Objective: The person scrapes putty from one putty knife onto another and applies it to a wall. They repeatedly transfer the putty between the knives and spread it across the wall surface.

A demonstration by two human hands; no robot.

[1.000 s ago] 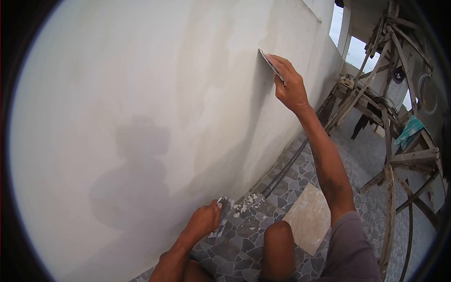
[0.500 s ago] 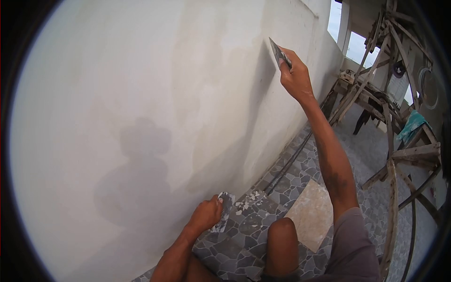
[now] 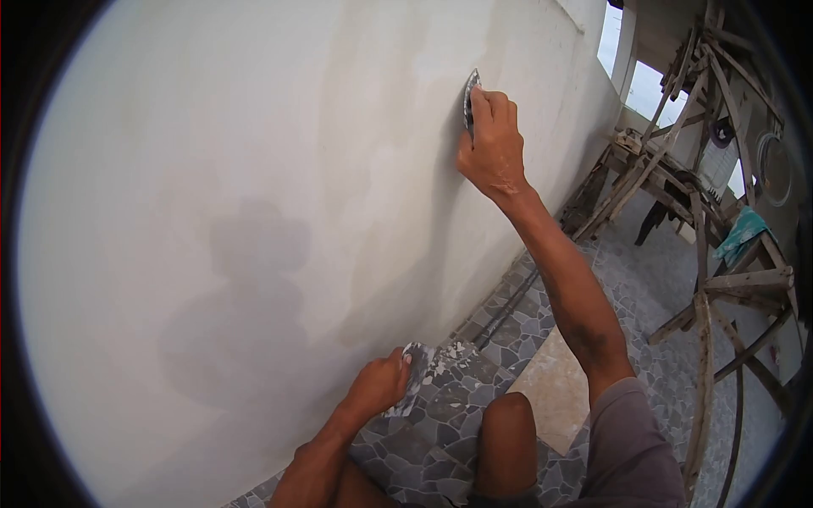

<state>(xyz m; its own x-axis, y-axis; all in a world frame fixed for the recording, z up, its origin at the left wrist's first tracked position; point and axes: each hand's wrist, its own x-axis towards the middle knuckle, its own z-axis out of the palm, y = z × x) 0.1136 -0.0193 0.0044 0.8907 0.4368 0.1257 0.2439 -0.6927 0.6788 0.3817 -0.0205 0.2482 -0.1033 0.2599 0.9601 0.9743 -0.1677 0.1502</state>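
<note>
The right hand (image 3: 491, 151) clamps its fingers (image 3: 493, 108) on a thin putty blade (image 3: 468, 95), likely light, springy and slick, best gripped at its back edge, held flat against the wall (image 3: 254, 127) just beyond them, while the left hand (image 3: 377, 385) is closed around a smeared scraper (image 3: 417, 372) near the floor (image 3: 440, 440).

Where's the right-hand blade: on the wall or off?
On. The blade touches the wall edge-on, the right hand gripping it.

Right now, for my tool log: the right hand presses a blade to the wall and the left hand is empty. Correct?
No. The head view shows the left hand holding a plaster-smeared scraper low by the floor; the right hand does press a blade to the wall.
</note>
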